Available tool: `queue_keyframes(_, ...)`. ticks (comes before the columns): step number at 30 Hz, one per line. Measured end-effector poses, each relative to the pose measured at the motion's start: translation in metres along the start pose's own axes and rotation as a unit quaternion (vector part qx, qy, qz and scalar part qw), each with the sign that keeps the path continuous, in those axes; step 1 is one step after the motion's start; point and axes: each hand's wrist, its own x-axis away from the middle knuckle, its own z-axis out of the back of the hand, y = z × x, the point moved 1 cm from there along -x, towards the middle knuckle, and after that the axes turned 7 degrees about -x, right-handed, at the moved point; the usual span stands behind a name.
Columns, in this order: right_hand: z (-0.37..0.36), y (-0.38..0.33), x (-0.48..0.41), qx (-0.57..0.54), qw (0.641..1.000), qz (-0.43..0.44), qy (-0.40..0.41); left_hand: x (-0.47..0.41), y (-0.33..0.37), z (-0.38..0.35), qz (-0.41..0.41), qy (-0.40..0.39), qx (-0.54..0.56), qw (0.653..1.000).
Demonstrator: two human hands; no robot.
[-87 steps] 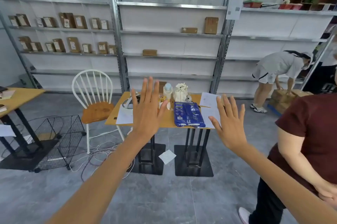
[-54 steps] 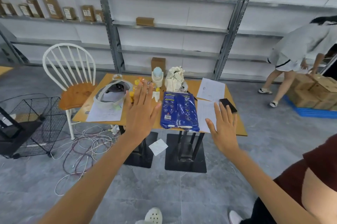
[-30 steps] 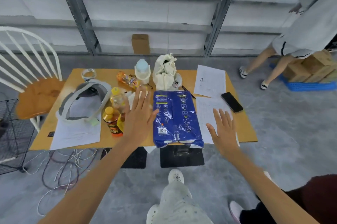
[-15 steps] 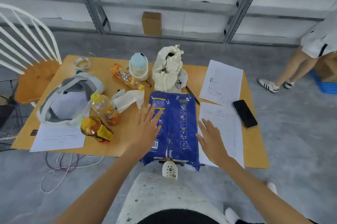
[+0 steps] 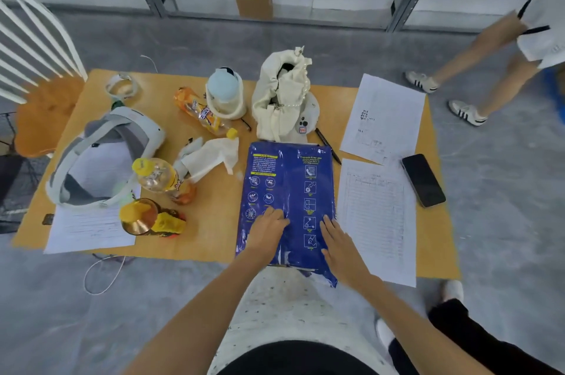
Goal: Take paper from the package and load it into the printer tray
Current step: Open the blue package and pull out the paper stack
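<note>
A blue paper package (image 5: 290, 188) with white icons lies flat on the wooden table (image 5: 220, 222), its near end hanging over the front edge. My left hand (image 5: 267, 231) rests palm down on the package's near left part, fingers together. On the near right part my right hand (image 5: 337, 237) lies flat, fingers slightly spread. Neither hand grips anything. No printer is in view.
Printed sheets (image 5: 376, 215) and a black phone (image 5: 423, 180) lie right of the package. Left of it are drink bottles (image 5: 159, 179), a crumpled tissue (image 5: 211, 154), a headset (image 5: 101, 157). A cream bag (image 5: 284, 99) stands behind. A person's legs (image 5: 477, 47) are at far right; a white chair (image 5: 33, 47) at far left.
I have come up to the table and look down on it. Both hands have dropped from the air onto the near end of the blue package.
</note>
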Motion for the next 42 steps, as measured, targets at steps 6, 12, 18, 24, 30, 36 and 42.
queue_keyframes(6,-0.005,0.005,-0.001,-0.025,1.0,0.013,0.012,-0.006,-0.005,-0.006,-0.019,0.004,0.021,1.0)
queue_keyframes(12,-0.009,0.003,-0.001,-0.047,0.997,0.033,0.054,-0.01,-0.016,-0.005,-0.085,-0.012,0.012,0.996)
queue_keyframes(18,-0.012,0.005,-0.001,-0.048,0.996,0.038,0.062,-0.007,-0.02,-0.008,-0.106,-0.001,0.015,0.994)
queue_keyframes(24,-0.013,0.006,-0.001,-0.054,0.996,0.033,0.057,-0.008,-0.018,-0.006,-0.105,0.008,0.017,0.994)
queue_keyframes(30,-0.012,0.004,-0.001,-0.056,0.996,0.031,0.061,-0.013,-0.013,-0.002,-0.092,0.0,0.019,0.996)
queue_keyframes(36,-0.012,0.003,-0.001,-0.053,0.997,0.029,0.058,-0.016,-0.012,-0.003,-0.08,-0.014,-0.006,0.997)
queue_keyframes(42,-0.011,0.001,0.0,-0.062,0.996,0.029,0.053,-0.006,-0.017,-0.005,-0.086,-0.001,-0.011,0.996)
